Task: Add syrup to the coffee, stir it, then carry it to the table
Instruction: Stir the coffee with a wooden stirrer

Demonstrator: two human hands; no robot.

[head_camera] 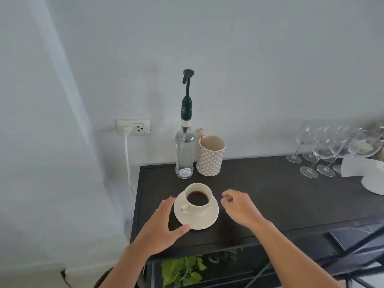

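A cream cup of black coffee stands on a cream saucer near the left end of a dark shelf top. Behind it a clear syrup bottle with a tall dark green pump stands upright by the wall. Beside the bottle, a patterned holder contains thin wooden stir sticks. My left hand is flat and open just left of the saucer, thumb touching its front rim. My right hand hovers right of the saucer, fingers loosely curled and empty.
Several wine glasses stand at the back right, with white paper filters beside them. A wall socket with a white cable is on the left. Green leaves show below the shelf edge. The shelf's left edge lies close to my left hand.
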